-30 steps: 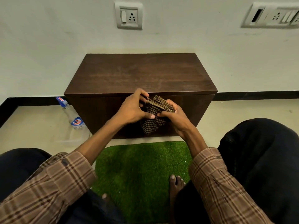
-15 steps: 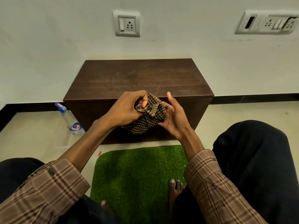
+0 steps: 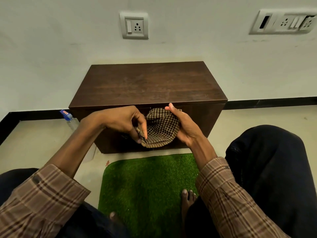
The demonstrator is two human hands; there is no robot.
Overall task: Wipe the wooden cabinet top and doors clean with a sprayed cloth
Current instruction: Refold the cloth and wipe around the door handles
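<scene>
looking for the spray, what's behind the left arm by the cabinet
A clear plastic spray bottle with a blue cap stands on the floor beside the dark brown wooden cabinet. Only its top shows; the left forearm covers its lower body, so how much liquid it holds cannot be seen.

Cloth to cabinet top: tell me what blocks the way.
Nothing visible does. Both the left hand and right hand hold the checked cloth before the cabinet, whose top lies bare.

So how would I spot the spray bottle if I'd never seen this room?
Find the dark wooden cabinet against the white wall. On the floor at its left end, partly hidden behind the person's left arm, stands the spray bottle. It is the only clear plastic thing there, with a blue top.
</scene>
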